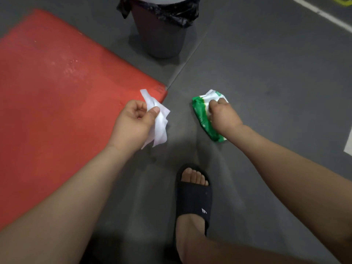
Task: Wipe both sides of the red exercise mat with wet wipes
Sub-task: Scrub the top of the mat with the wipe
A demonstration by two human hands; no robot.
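Wipe-supply step. My left hand (133, 121) pinches a white wet wipe (159, 121) between thumb and fingers, just over the near corner of the red exercise mat (57, 92). The mat lies flat on the grey floor (266, 73). My right hand (222, 115) curls its fingers onto the green wipe pack (202, 119), which sits on the floor near that corner. I judge that wiping has yet to start. The next move calls for letting go of the pack, spreading the wipe and pressing it flat on the mat.

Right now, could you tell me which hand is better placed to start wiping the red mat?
Left. The left hand pinches a wet wipe at the corner of the red mat; the right hand grips the wipes pack.
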